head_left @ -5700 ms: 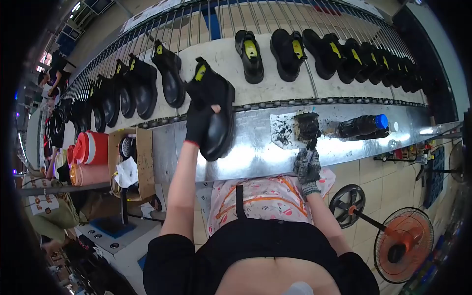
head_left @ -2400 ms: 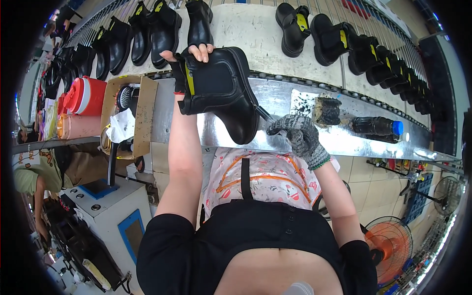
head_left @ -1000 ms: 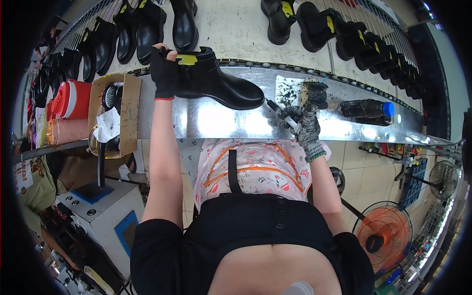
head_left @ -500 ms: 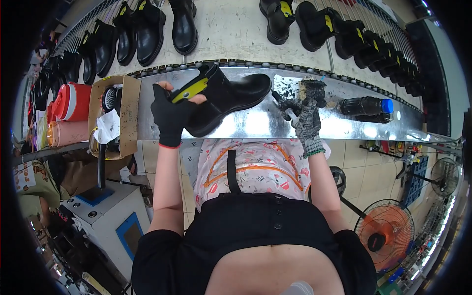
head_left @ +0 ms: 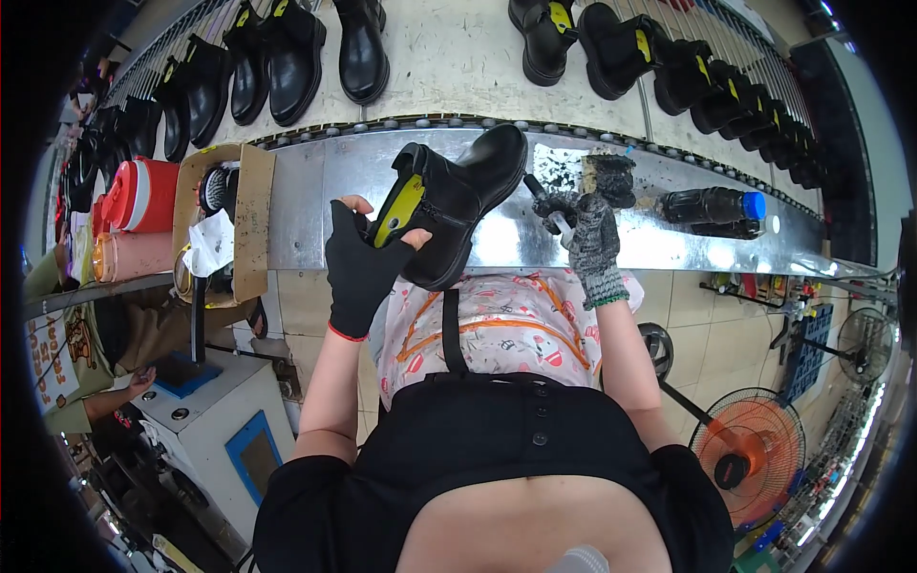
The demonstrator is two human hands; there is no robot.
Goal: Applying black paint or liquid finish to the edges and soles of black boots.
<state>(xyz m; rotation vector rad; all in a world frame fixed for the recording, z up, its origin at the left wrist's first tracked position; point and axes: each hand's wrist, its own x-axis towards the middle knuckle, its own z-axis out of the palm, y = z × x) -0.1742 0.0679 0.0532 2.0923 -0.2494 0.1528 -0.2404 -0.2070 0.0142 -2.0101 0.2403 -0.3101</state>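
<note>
A black ankle boot (head_left: 449, 202) with a yellow inner lining is tilted over the metal ledge, its toe pointing up and right. My left hand (head_left: 368, 263), in a black fingerless glove, is closed on the boot's top opening, with the thumb on the near side. My right hand (head_left: 587, 239), in a grey knitted glove stained black at the fingers, grips a slim brush-like tool (head_left: 560, 226) with a pale shaft and a dark tip. That tip is close to the boot's toe but apart from it. Behind the right hand, a black-stained block (head_left: 608, 179) lies on the ledge.
A cardboard box (head_left: 251, 224) holding a hairbrush stands at left beside a red jug (head_left: 148, 196). Dark bottles, one blue-capped (head_left: 752, 205), lie at right. Beyond the metal ledge (head_left: 315, 229), a conveyor (head_left: 454, 57) carries rows of black boots. An orange fan (head_left: 748, 458) stands lower right.
My left hand has drawn the boot nearer and turned it, so its toe points more upward and its opening faces me. My right hand has shifted slightly. The conveyor boots have moved slightly right.
</note>
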